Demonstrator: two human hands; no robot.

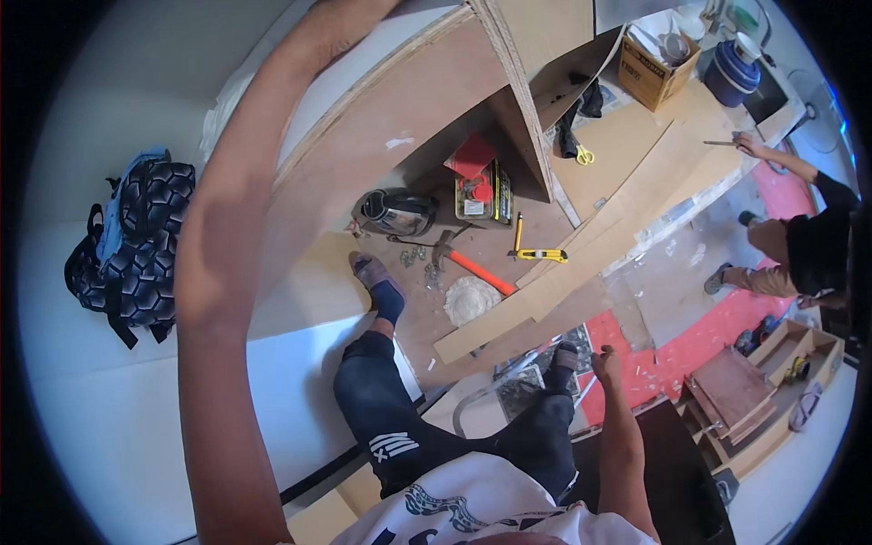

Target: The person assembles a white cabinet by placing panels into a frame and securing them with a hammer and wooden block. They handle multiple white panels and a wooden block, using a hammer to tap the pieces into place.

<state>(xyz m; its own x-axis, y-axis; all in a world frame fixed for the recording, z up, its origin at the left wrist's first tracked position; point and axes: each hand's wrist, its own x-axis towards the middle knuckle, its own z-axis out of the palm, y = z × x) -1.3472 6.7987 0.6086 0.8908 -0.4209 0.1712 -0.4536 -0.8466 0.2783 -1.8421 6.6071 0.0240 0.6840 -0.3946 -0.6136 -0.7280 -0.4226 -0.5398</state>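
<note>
So the left arm is stretched way up across the view, with the left hand [352, 13] right by the white face of a big plywood panel [381, 141] near the top edge, and most of that hand is cut off by the frame, so I can't tell if it's gripping or just leaning there. The panel itself stands up from the work surface at upper center, its layered edges showing, with an upright board [514, 82] meeting it. The right hand [606, 365] hangs low over the right leg, fingers looking loosely curled (can't tell if something small is tucked in there). Below the panel it's tool city: a hammer [480, 272] with an orange handle, a yellow utility knife [542, 256] just beside the handle's end, a roundish white lump [471, 301] next to the hammer, and a clear container with a red cap [476, 194] sitting near a dark appliance-like thing [400, 213]. Long tan strips [545, 295] lie slantwise, and yellow scissors [584, 156] sit farther up. Over on the right another person [808, 236] holds a thin stick [720, 143], and a patterned backpack [150, 245] is at far left.
</note>
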